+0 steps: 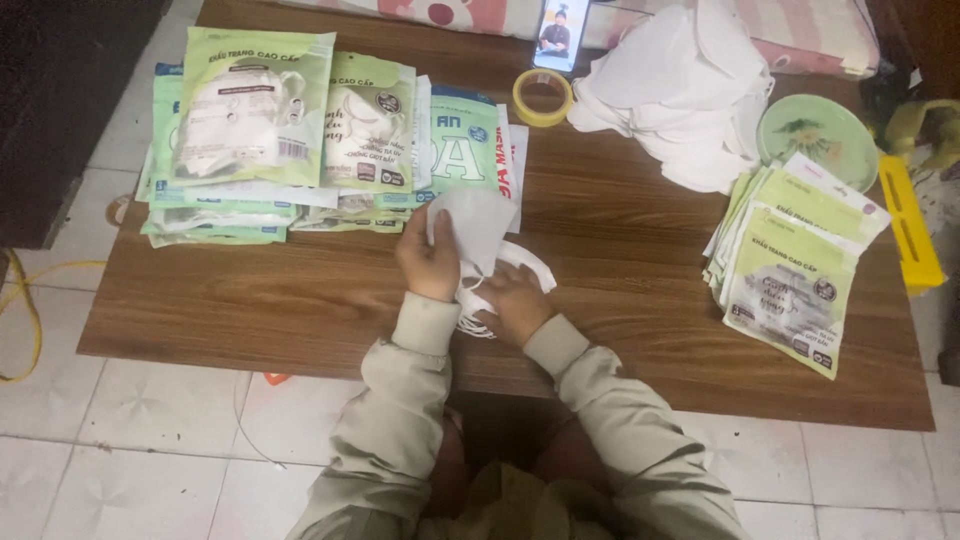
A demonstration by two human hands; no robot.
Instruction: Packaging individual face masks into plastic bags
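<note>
— What do we have in the head view?

— We hold a white face mask (478,225) over the wooden table (620,240). Our left hand (430,262) is closed on the mask's left edge, thumb over the fabric. Our right hand (515,302) is curled around its lower part, where the white ear loops (478,318) hang out near the wrist.

— And taking the mask as our landmark?

— Just behind and to the left of it lies a spread of filled green-and-white packets (255,110), overlapping one another; the nearest touches the mask's top edge in the picture. Behind it, further off, sits a roll of yellow tape (542,97), and beyond that a phone (560,32) stands propped with its screen lit. Behind and to the right is a heap of loose white masks (680,90). Well to the right we see a stack of flat green packets (795,265), fanned, with a round green plate (818,135) behind them and a yellow box (908,225) at the table's edge.
</note>
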